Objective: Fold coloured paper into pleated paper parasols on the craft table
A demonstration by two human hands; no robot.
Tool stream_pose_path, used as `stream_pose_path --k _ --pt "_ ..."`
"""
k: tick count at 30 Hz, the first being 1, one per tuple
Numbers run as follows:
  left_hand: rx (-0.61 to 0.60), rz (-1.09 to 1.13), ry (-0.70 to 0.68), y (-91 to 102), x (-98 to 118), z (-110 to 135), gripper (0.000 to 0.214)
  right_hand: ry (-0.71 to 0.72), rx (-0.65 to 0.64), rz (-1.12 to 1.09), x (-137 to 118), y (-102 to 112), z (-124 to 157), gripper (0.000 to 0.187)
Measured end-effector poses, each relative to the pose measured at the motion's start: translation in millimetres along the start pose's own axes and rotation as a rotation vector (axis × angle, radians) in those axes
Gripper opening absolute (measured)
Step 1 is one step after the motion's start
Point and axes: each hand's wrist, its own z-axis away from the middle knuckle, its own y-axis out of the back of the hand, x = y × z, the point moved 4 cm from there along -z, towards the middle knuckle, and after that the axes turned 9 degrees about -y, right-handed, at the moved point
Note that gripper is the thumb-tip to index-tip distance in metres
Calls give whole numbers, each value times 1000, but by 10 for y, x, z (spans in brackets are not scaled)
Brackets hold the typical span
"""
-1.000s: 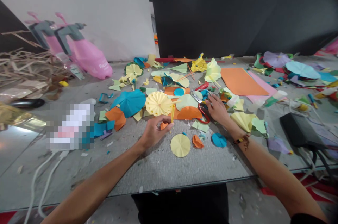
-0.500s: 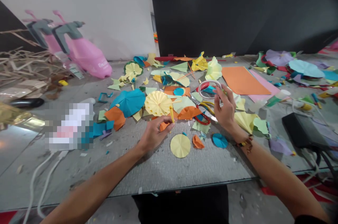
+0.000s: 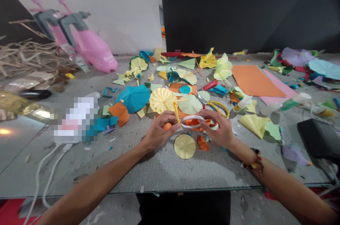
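Note:
My left hand pinches a thin yellow paper roll that stands nearly upright from the fingertips. Held by my right hand, a white ring-shaped roll of tape reaches close to the yellow roll; whether they touch I cannot tell. A pale yellow creased paper disc lies flat below both hands, with a small orange paper piece beside it. Just behind my left hand is a cream pleated rosette. Scissors with yellow handles lie behind my right hand.
A blue pleated paper disc and many scraps cover the table's middle. Orange sheets lie at back right, near a glue bottle and black adapter. Pink spray bottles and a white power strip are left.
My right hand has brought the tape roll left and nearer, up to the yellow paper roll. My left hand keeps its pinch. The view has shifted slightly.

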Motion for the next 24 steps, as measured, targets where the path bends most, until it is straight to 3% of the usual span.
stream_pose_path --k 6,11,15,21,24 --pt "-103 -55 -40 -47 112 -8 13 139 -146 0 -86 -38 -36 20" --pt "-287 15 -57 -150 166 20 13 201 -33 43 -196 -12 -18 14" --pt "-315 21 -91 -175 130 59 9 247 13 65 -239 23 -36 16" --pt "-305 -425 -437 -152 196 134 17 263 27 135 -154 26 -43 16" --pt "-327 -592 -536 -162 242 156 17 282 34 152 -127 16 -11 20"
